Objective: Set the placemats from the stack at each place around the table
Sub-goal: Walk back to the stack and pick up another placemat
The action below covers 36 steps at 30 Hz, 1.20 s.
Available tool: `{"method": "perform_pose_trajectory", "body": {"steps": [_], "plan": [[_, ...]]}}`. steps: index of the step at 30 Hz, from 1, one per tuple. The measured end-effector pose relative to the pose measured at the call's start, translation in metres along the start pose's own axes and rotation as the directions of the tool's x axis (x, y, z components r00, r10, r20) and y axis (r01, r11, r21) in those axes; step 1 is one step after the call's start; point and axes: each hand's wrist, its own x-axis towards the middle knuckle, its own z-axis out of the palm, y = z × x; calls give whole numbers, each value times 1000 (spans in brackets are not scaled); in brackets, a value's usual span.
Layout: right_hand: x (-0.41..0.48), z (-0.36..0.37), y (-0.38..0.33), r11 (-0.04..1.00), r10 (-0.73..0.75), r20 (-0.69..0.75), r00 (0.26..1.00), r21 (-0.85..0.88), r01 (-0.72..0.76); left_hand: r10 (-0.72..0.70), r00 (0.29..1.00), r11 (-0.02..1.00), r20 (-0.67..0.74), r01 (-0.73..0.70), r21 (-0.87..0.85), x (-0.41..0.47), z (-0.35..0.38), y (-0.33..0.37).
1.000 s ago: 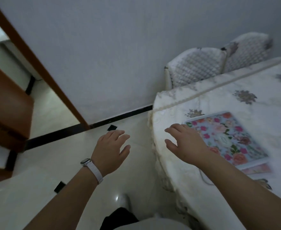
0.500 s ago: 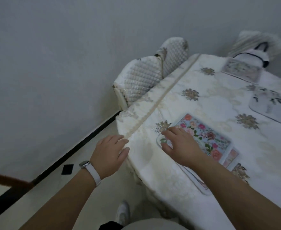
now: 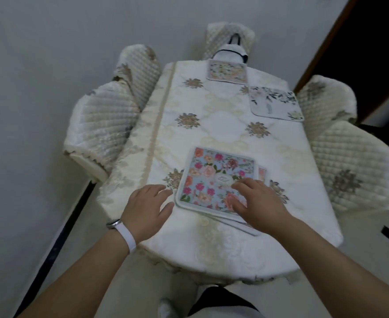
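Half covering the near right corner of the floral placemat stack (image 3: 209, 177), lying at the near end of the table (image 3: 223, 125), with the right hand (image 3: 260, 203), relaxed and gripping nothing, while holding the slack, empty left hand (image 3: 146, 207) just left of that stack.

I see a plain grey wall (image 3: 51, 53), pale floor (image 3: 372, 249) edged by black skirting (image 3: 59, 235), quilted cream chairs (image 3: 101, 125) around the cloth-covered tabletop (image 3: 223, 120), and a dark doorway (image 3: 372, 42) far right.

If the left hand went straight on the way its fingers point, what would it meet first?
Likely the left edge of the flowered placemat stack, though the left hand's height is unclear.
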Motion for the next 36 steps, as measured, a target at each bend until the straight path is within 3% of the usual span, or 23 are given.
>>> {"method": "perform_pose_trajectory", "body": {"steps": [6,13,20,25,36], "plan": [[-4,18,41,988,144,21,989,61,-145,87,995,996,52,-86,-5,42,20,8],[10,43,90,961,231,97,968,129,-243,-14,959,1000,282,7,26,80,49,10],[36,69,129,939,259,155,953,192,-287,-133,925,991,357,121,55,118,70,15],[47,84,137,807,361,305,882,372,-459,-337,848,884,410,435,-173,137,81,26],[61,112,141,552,496,389,776,548,-628,-492,783,746,381,605,-280,151,124,13]]}}
